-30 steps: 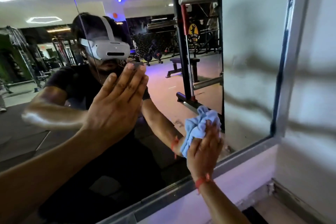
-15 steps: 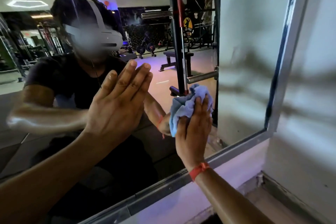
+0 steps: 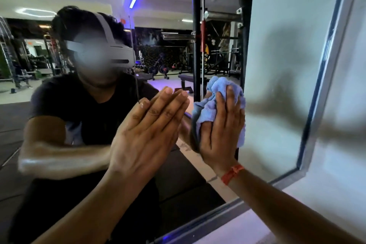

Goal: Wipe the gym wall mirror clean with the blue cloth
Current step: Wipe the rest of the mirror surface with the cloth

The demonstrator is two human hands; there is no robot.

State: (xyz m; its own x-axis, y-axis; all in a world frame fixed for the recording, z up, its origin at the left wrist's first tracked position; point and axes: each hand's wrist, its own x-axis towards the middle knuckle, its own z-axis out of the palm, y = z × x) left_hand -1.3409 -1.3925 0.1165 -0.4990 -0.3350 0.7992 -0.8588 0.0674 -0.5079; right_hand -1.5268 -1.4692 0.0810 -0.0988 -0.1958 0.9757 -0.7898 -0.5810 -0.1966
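- We found the blue cloth (image 3: pixel 208 109) bunched against the glass of the wall mirror (image 3: pixel 277 65), toward the mirror's right side and above its lower frame; folds of it stuck out above and to the left of the hand that covered it.
- Our right hand (image 3: pixel 221 130) lay over the cloth with fingers straight and pointing up, pressing it flat to the mirror; an orange wristband (image 3: pixel 231 174) circled that wrist.
- Our left hand (image 3: pixel 146 134) was spread flat just left of the cloth, fingers straight and close together, holding nothing; whether the palm actually touched the mirror we could not tell.
- The two hands stood side by side, near each other but apart.
- In the mirror, left of the cloth, we saw a person in a black shirt (image 3: pixel 83 109) wearing a white headset (image 3: pixel 111 49); directly above the cloth rose a black rack upright (image 3: pixel 196 25) with a red sleeve on a thin bar.
- Right of the cloth the mirror showed a pale wall crossed by dark shadows; beyond that ran the mirror's metal frame (image 3: pixel 324 95).
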